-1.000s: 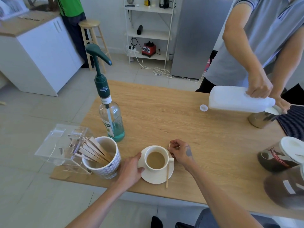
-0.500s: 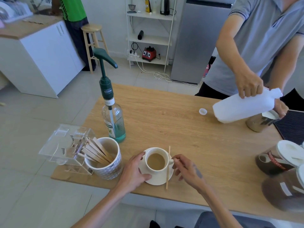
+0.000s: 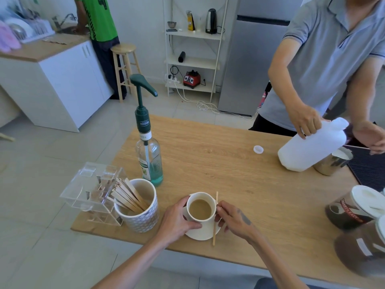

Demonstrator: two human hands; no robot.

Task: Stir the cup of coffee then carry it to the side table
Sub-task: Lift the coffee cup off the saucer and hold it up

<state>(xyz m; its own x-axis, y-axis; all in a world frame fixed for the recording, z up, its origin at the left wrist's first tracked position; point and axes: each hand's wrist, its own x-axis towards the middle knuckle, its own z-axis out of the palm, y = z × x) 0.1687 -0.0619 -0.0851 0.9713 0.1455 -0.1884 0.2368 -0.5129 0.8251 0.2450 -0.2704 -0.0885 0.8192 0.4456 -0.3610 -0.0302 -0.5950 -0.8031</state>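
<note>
The cup (image 3: 200,207) of coffee sits on its saucer (image 3: 205,231) at the near edge of the bench (image 3: 239,184). The left hand (image 3: 177,221) grips the saucer; the right hand (image 3: 233,219) pinches the cup handle. The far-left bottle (image 3: 149,157) reads "TEISSEIRE".

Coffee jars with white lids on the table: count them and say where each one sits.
2. One jar lies tilted at the table's right edge; a second jar sits just nearer the camera, blurred and cut off by the frame. More may lie out of view.

Pale tiled floor (image 3: 52,155), white shelving (image 3: 192,63)
</note>
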